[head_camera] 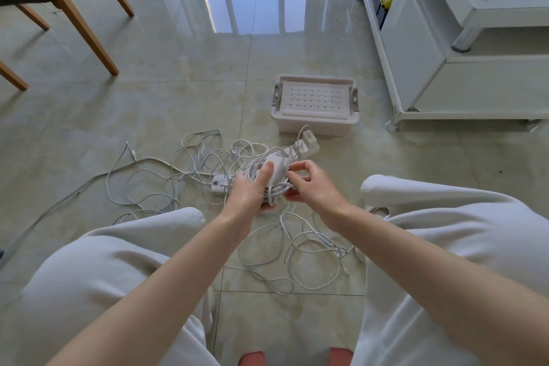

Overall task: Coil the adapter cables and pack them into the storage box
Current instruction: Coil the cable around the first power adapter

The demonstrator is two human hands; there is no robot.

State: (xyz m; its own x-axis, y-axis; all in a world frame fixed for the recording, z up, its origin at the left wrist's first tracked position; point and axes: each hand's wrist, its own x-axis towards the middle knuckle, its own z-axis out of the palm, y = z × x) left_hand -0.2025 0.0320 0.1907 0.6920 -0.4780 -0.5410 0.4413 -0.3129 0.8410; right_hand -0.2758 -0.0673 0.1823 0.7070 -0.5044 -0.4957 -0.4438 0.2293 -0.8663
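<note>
Two hands on one bundle here, so left to right: a wooden chair (74,0) stands at the far left of the floor (178,83). Next comes a sprawl of loose white cables (154,175) across the tiles, running on under the hands and between the knees.

The left hand (249,190) grips the adapter (274,165), with its thumb laid flat along the top and the rest of the fingers (266,208) curled underneath. A coil (279,187) is wound round the adapter. The right hand (312,184) pinches a strand at the coil's right side, fingers close together.

My take is that this is the last bit of winding. I'd hold that thumb down hard so the wraps don't spring off, lay each turn next to the one before rather than crossing it, and tuck the loose end under a wrap. Watch the tail, too. It looks like it could be snagged in the tangle below, though I can't tell which strand it is.

A second adapter (309,140) lies just beyond the hands, right up against the storage box (315,125). The box sits further out on the floor, and its lid (315,98) is on. That has to come off before anything goes in. A white cabinet (475,83) fills the far right.
</note>
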